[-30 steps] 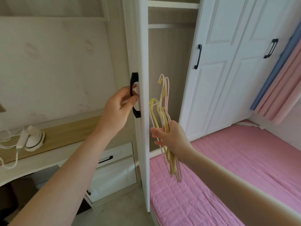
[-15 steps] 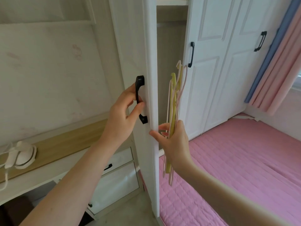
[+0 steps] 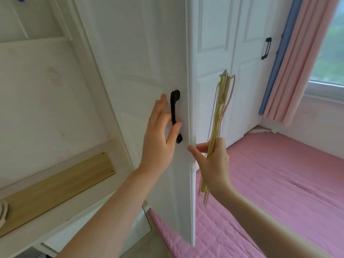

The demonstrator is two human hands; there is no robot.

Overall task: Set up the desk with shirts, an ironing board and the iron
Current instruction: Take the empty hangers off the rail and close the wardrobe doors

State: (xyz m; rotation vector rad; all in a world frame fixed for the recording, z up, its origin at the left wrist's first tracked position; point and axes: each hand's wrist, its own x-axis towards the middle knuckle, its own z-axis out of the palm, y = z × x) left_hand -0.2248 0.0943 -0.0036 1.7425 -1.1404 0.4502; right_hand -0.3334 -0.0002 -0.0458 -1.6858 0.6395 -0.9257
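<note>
The white wardrobe door stands nearly closed in front of me. My left hand rests flat against it, fingers spread, thumb beside the black door handle. To the right of the door's edge, my right hand grips a bunch of yellow and pink clothes hangers, held upright, with its fingertips touching the door's edge. The wooden-topped desk lies at lower left. No shirts or ironing board are in view.
A bed with a pink quilt fills the lower right. Closed wardrobe doors with a black handle stand behind the hangers. Pink and blue curtains hang beside a window at the right. A white cord coil shows at the left edge.
The wardrobe door has swung nearly closed, hiding the inside. My left hand has let go of the handle and now lies flat on the door. The view has shifted right, so the iron is gone.
</note>
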